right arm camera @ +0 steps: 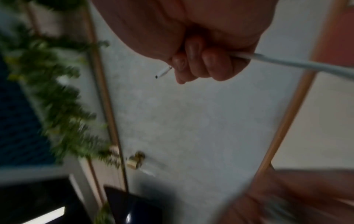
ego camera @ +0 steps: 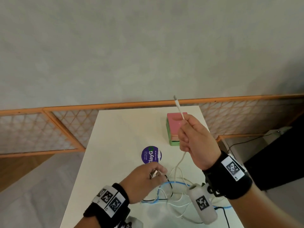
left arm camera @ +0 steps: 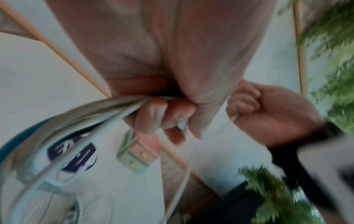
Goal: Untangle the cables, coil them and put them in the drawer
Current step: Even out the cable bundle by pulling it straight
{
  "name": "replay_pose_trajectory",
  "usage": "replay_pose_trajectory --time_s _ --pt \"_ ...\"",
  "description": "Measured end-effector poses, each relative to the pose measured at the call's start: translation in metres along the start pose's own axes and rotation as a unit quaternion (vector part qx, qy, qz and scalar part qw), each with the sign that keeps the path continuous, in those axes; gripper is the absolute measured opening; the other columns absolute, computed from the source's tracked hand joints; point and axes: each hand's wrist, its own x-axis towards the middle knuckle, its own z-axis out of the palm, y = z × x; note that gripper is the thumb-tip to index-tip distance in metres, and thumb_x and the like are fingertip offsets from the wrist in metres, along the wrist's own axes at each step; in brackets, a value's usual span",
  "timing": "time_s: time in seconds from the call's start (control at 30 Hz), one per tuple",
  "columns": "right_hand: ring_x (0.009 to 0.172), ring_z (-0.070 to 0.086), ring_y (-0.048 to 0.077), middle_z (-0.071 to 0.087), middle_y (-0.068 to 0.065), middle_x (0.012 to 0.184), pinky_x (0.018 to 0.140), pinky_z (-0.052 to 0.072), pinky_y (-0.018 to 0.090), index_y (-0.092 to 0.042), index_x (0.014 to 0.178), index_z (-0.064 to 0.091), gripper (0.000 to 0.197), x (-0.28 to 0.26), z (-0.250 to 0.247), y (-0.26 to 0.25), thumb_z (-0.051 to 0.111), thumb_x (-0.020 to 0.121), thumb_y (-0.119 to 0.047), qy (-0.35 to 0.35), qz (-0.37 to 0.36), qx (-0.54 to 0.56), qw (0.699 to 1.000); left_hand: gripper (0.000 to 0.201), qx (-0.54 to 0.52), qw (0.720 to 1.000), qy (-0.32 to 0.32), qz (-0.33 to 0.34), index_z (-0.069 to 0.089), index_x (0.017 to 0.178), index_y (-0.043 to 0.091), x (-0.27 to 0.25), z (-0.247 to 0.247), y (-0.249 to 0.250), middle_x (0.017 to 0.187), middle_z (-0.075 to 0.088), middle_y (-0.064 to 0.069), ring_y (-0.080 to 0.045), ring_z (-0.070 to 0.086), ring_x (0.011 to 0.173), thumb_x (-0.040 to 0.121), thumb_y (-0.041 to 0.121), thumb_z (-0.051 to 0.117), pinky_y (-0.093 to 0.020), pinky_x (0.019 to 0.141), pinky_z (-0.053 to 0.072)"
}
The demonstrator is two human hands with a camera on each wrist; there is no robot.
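Observation:
A tangle of white, black and blue cables (ego camera: 171, 193) lies on the white table (ego camera: 115, 145) near its front edge. My right hand (ego camera: 192, 137) is raised above the table and grips a white cable (ego camera: 180, 111) in its fist, with the plug end sticking up past the hand (right arm camera: 162, 73). The cable hangs from the fist down into the tangle. My left hand (ego camera: 148, 178) is low over the tangle and grips a bundle of cables (left arm camera: 107, 109), with a metal plug (ego camera: 153, 175) showing at the fingers. A small pink and green drawer box (ego camera: 174, 129) stands behind the right hand.
A round purple sticker (ego camera: 151, 155) is on the table in front of the drawer box. An orange-framed lattice fence (ego camera: 49, 129) runs behind the table. A black unit with a cord (ego camera: 271, 153) stands to the right, off the table.

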Motion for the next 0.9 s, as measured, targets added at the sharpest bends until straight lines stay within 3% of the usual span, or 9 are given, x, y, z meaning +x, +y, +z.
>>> replay_pose_trajectory --time_s 0.17,0.27,0.37,0.5,0.6,0.73,0.83,0.9 --pt "0.058 0.038 0.009 0.04 -0.011 0.063 0.052 0.034 0.016 -0.023 0.114 0.068 0.027 -0.028 0.015 0.001 0.041 0.111 -0.016 -0.072 -0.119 -0.142 0.98 0.014 -0.1 0.978 0.167 0.075 0.068 0.111 0.035 -0.004 -0.035 0.041 0.082 0.063 0.018 0.005 0.052 0.056 0.097 0.033 0.073 -0.015 0.061 0.042" --pt "0.062 0.039 0.011 0.046 -0.019 0.066 0.057 0.035 0.018 -0.023 0.114 0.065 0.025 -0.04 0.024 0.004 0.041 0.111 -0.021 -0.111 -0.153 -0.151 0.97 0.027 -0.164 0.945 0.244 0.145 0.066 0.118 0.034 -0.011 -0.049 0.074 0.082 0.066 0.013 -0.002 0.055 0.062 0.093 0.038 0.074 -0.022 0.067 0.045" --pt "0.06 0.039 0.009 0.044 -0.018 0.063 0.059 0.034 0.023 -0.02 0.112 0.063 0.026 -0.045 0.028 0.005 0.04 0.106 -0.031 -0.132 -0.148 -0.177 0.964 0.031 -0.209 0.924 0.252 0.197 0.066 0.124 0.028 -0.018 -0.051 0.096 0.076 0.065 0.018 -0.003 0.056 0.062 0.094 0.031 0.072 -0.027 0.071 0.045" --pt "0.061 0.045 0.008 0.05 -0.015 0.064 0.06 0.04 0.029 -0.022 0.11 0.063 0.023 -0.051 0.03 0.005 0.041 0.108 -0.029 -0.142 -0.15 -0.217 0.954 0.016 -0.191 0.919 0.264 0.22 0.072 0.112 0.029 -0.018 -0.053 0.11 0.082 0.063 0.014 -0.007 0.058 0.066 0.096 0.025 0.072 -0.028 0.07 0.05" --pt "0.077 0.056 0.013 0.057 -0.011 0.083 0.073 0.051 0.034 -0.021 0.105 0.058 0.017 -0.049 0.034 0.005 0.043 0.108 -0.029 -0.108 -0.168 -0.256 0.946 0.005 -0.151 0.931 0.24 0.229 0.071 0.105 0.021 -0.014 -0.052 0.119 0.084 0.067 0.016 -0.007 0.064 0.073 0.1 0.019 0.069 -0.023 0.075 0.054" --pt "0.109 0.059 0.03 0.057 0.013 0.117 0.093 0.052 0.051 -0.007 0.118 0.051 0.027 -0.038 0.035 0.008 0.046 0.107 -0.031 -0.116 -0.191 -0.258 0.94 0.005 -0.087 0.937 0.241 0.236 0.07 0.105 0.026 -0.006 -0.048 0.132 0.091 0.069 0.022 -0.003 0.067 0.087 0.101 0.026 0.066 -0.011 0.079 0.049" --pt "0.113 0.063 0.028 0.064 0.011 0.12 0.097 0.052 0.05 -0.009 0.127 0.053 0.022 -0.034 0.036 0.002 0.043 0.108 -0.016 -0.155 -0.159 -0.208 0.953 0.01 -0.057 0.935 0.263 0.233 0.069 0.11 0.03 0.001 -0.047 0.139 0.103 0.07 0.017 -0.001 0.066 0.098 0.101 0.031 0.067 -0.007 0.082 0.045" --pt "0.119 0.064 0.022 0.068 0.006 0.124 0.103 0.051 0.048 -0.016 0.134 0.054 0.031 -0.033 0.037 -0.002 0.04 0.107 -0.007 -0.164 -0.149 -0.181 0.958 0.011 -0.032 0.934 0.269 0.236 0.068 0.112 0.031 0.006 -0.047 0.14 0.111 0.068 0.015 -0.002 0.064 0.104 0.102 0.032 0.066 -0.007 0.086 0.044"
